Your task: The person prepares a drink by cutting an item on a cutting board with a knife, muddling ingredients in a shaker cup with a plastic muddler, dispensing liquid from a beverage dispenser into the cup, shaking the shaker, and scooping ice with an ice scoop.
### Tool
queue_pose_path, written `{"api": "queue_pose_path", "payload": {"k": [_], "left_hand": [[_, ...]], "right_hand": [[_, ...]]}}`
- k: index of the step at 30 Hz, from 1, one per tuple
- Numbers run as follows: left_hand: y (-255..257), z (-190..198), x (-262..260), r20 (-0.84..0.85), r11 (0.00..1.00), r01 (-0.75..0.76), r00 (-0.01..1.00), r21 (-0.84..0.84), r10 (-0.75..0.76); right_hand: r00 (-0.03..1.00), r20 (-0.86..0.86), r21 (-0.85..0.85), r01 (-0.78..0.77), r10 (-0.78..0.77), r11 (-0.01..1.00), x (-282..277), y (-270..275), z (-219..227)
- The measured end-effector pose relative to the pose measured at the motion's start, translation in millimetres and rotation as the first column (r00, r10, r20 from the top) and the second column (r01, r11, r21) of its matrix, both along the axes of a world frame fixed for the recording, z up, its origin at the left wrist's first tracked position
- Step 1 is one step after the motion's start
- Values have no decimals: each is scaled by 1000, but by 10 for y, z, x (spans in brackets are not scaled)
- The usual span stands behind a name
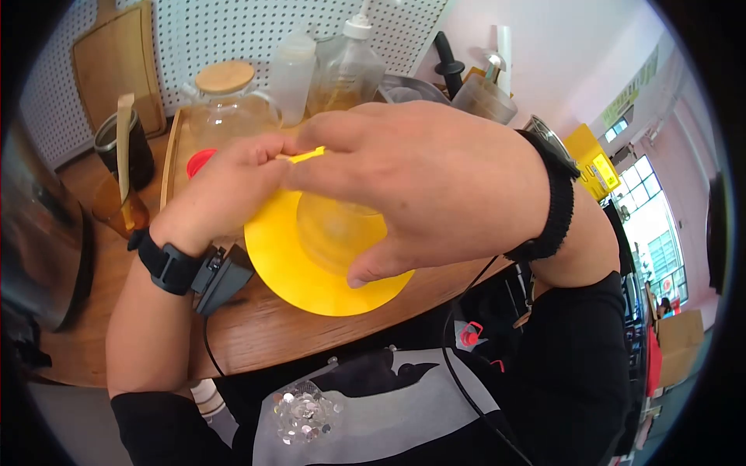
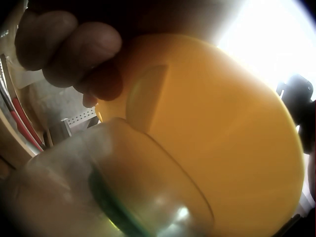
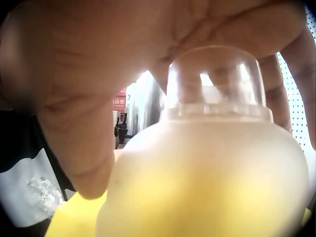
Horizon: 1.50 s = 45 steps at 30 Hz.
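A yellow disc [image 1: 326, 291] lies under and around a translucent, round-bodied bottle [image 1: 330, 229] with a clear domed cap [image 3: 217, 81]. In the head view my left hand [image 1: 225, 182] is at the disc's far left edge; the left wrist view shows its curled fingers [image 2: 81, 52] gripping the yellow rim. My right hand [image 1: 435, 182] arches above the bottle, thumb apart and pointing down. Its other fingertips meet the left hand's fingers by a small yellow tab [image 1: 308, 154]. Whether the right palm touches the cap is unclear.
Behind the hands stand a glass teapot [image 1: 233, 116] with a wooden lid and a pump bottle [image 1: 350, 70]. At left are a dark cup [image 1: 132, 159], an amber glass [image 1: 116, 206] and a large metal vessel [image 1: 39, 233]. The wooden table's [image 1: 272, 342] near edge faces my body.
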<state>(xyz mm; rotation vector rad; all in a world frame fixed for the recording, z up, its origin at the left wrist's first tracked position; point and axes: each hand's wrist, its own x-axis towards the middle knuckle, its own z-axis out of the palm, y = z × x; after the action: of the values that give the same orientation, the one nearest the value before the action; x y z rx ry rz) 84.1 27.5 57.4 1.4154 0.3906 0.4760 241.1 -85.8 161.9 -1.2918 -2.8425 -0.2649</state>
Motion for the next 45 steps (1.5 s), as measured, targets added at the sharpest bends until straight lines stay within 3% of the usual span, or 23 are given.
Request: {"api": "queue_pose_path", "payload": {"k": [3, 5, 9, 11, 12, 14, 16, 17, 18, 19, 21, 22, 25, 30, 32, 33, 34, 35, 36, 38, 39, 41, 45], "left_hand": [[95, -118, -13, 11, 999, 9, 1000, 35, -9], [98, -116, -21, -18, 995, -12, 1000, 98, 14], [-2, 35, -18, -61, 991, -27, 998, 132, 35], [-2, 23, -17, -77, 985, -38, 996, 168, 52], [48, -34, -7, -58, 991, -14, 998, 134, 22], [83, -64, -22, -45, 994, 14, 999, 104, -10], [56, -47, -64, -3, 918, -161, 985, 362, 174], [33, -2, -110, -7, 916, -158, 985, 369, 173], [-53, 102, -205, 91, 832, -287, 956, 475, 278], [-98, 210, -252, 201, 721, -403, 914, 563, 354], [-210, 366, -317, 305, 696, -447, 894, 562, 327], [-256, 426, -322, 405, 684, -498, 860, 533, 311], [-547, 615, -43, 391, 687, -354, 914, 634, 110], [-781, 915, 308, 217, 714, -257, 965, 651, 150], [-759, 977, 347, 51, 693, -157, 984, 704, 171], [-728, 1017, 370, 43, 691, -158, 982, 705, 182], [-681, 1082, 395, 22, 603, -159, 973, 782, 228], [-628, 1137, 428, 8, 508, -153, 961, 848, 275], [-575, 1185, 464, 4, 511, -156, 958, 845, 286], [-461, 1277, 555, -35, 427, -130, 933, 895, 358], [-392, 1290, 612, -18, 347, -116, 932, 931, 362], [-335, 1338, 759, -48, 305, -78, 922, 949, 384], [-279, 1385, 1062, -82, 254, -22, 916, 967, 392]], "right_hand": [[993, -29, 60, -116, 118, 991, -7, 3, 48], [986, 165, -163, 42, -15, 986, -86, -4, 135], [970, 239, -210, 99, -47, 973, -49, 91, 239], [1000, 3, -203, -9, 10, 979, 82, 108, 302], [1000, 1, -204, -9, 9, 979, 154, 115, 342], [949, -312, -202, -19, -46, 979, 320, 98, 419], [898, -425, -192, 33, -113, 981, 436, -10, 523], [641, -663, -530, -36, -387, 847, 426, -123, 705], [312, -673, -739, -248, -671, 626, 412, -236, 828], [304, -686, -727, -250, -661, 640, 456, -242, 751], [297, -893, -387, -129, -337, 913, 542, -117, 269], [311, -937, -186, -66, -157, 980, 552, -74, 75], [138, -982, -157, -215, -129, 964, 417, -133, -143], [-69, -997, -7, -308, -30, 951, 557, -155, -336], [125, -990, 65, -31, 68, 997, 811, -254, -339], [115, -991, 65, -41, 69, 997, 1011, -290, -292], [452, -860, 346, 180, 234, 921, 1271, -318, -202], [757, -603, 639, 269, 253, 721, 1487, -346, -152], [752, -607, 634, 263, 258, 727, 1651, -380, -179], [867, -498, 628, 365, -6, 687, 1918, -372, -311], [866, -499, 625, 358, 2, 693, 1996, -312, -393], [804, -595, 455, 336, 1, 825, 2120, -215, -533], [734, -664, 249, 396, -142, 884, 2234, -301, -413]]}}
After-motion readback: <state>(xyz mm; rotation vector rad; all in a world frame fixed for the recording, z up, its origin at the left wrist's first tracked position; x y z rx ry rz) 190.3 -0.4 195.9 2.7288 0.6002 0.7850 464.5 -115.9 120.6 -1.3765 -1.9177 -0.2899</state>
